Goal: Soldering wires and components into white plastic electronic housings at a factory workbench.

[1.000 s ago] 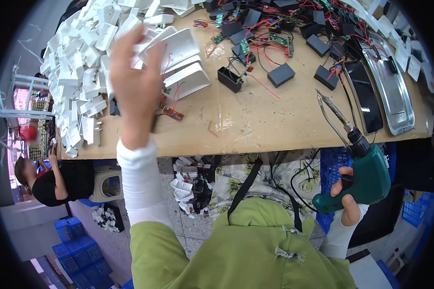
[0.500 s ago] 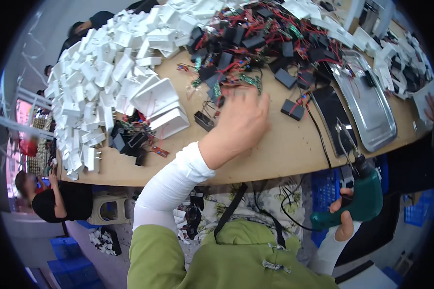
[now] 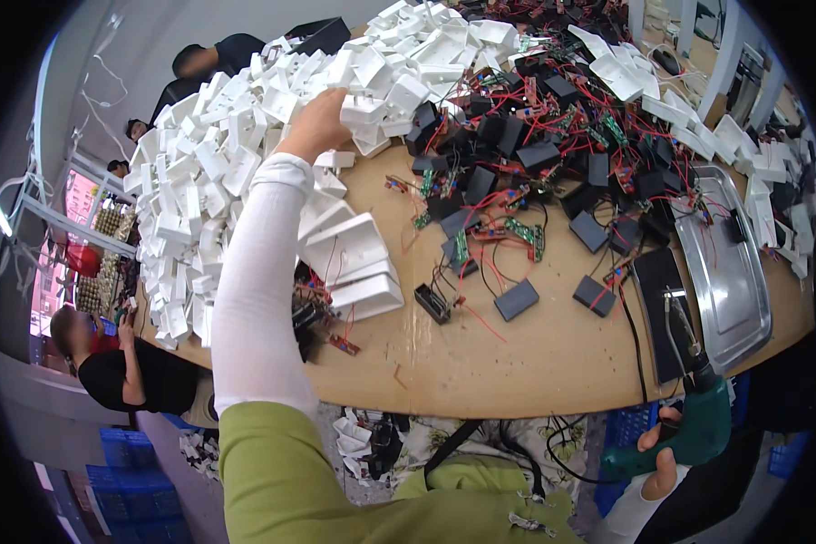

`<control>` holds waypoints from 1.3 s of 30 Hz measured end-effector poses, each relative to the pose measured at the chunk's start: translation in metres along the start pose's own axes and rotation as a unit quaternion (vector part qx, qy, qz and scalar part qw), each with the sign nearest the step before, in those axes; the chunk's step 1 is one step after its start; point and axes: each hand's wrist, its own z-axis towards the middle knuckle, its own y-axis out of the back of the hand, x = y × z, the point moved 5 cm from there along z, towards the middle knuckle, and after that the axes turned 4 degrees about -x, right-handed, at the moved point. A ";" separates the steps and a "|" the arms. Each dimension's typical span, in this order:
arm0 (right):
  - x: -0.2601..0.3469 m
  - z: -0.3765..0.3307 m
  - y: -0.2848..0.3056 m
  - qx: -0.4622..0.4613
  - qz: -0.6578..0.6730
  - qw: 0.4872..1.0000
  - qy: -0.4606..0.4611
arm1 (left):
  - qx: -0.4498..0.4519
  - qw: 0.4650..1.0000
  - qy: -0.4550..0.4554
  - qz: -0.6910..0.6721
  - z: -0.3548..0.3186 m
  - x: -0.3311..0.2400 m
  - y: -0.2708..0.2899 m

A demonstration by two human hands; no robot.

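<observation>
My left hand (image 3: 317,127) reaches far over the table to the edge of a big heap of white plastic casings. Its fingers are bent against one white plastic casing (image 3: 363,111), and their tips are partly hidden. My right hand (image 3: 660,458) grips a green pistol-shaped soldering gun (image 3: 712,422) at the table's front right. The gun's metal tip (image 3: 682,322) points up over a black flat panel (image 3: 659,317). Between my hands lie black boxes, among them a black box (image 3: 517,300) with wires and an open black box (image 3: 432,304), beside green circuit boards (image 3: 521,234).
A mound of black boxes with red wires (image 3: 553,136) covers the table's back middle. To the right lies a silver metal tray (image 3: 730,290). Two larger white casings (image 3: 358,272) sit left of centre. A person in black (image 3: 136,367) is at the left, and blue crates (image 3: 136,480) stand below.
My left hand has left the circuit boards and moved left and away to the white casings. A wired black box now shows where it was. My right hand keeps the soldering gun.
</observation>
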 end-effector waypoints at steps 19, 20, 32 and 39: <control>0.009 -0.005 -0.005 0.059 0.032 0.998 -0.001 | -0.139 0.764 0.037 -0.629 -0.099 -0.065 0.110; 0.008 -0.007 -0.002 0.065 0.038 0.997 0.008 | -0.115 0.752 0.044 -0.648 -0.121 -0.104 0.105; 0.017 -0.037 -0.003 0.029 0.044 0.996 0.068 | -0.075 0.852 -0.027 -0.517 -0.231 -0.284 0.007; 0.015 -0.041 -0.004 0.021 0.042 0.997 0.061 | -0.060 0.905 -0.053 -0.417 -0.239 -0.267 0.032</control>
